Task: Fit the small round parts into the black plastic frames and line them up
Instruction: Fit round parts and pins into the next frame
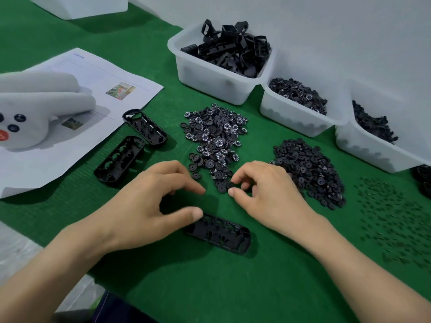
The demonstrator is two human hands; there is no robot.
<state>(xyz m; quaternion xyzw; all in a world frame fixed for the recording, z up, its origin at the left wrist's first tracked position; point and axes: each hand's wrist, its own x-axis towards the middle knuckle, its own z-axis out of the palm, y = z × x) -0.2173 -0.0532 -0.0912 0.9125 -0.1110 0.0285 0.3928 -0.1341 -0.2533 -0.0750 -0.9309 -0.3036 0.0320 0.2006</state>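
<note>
A black plastic frame [221,234] lies flat on the green mat near me, its left end under the thumb of my left hand [149,206]. That hand hovers with fingers loosely curled and holds nothing. My right hand [263,194] reaches into the near tip of a pile of numbered round wheels [215,141]; whether its fingertips pinch a wheel I cannot tell. Two more black frames [144,128] [119,159] lie to the left. A second pile of plain black round parts [307,169] sits at the right.
Three white bins stand at the back: one with black frames [210,75], one with round wheels [293,113], one with dark parts [373,150]. Tiny black pins [394,220] are scattered at right. Printed sheets [98,89] and a white plush toy [35,108] lie at left.
</note>
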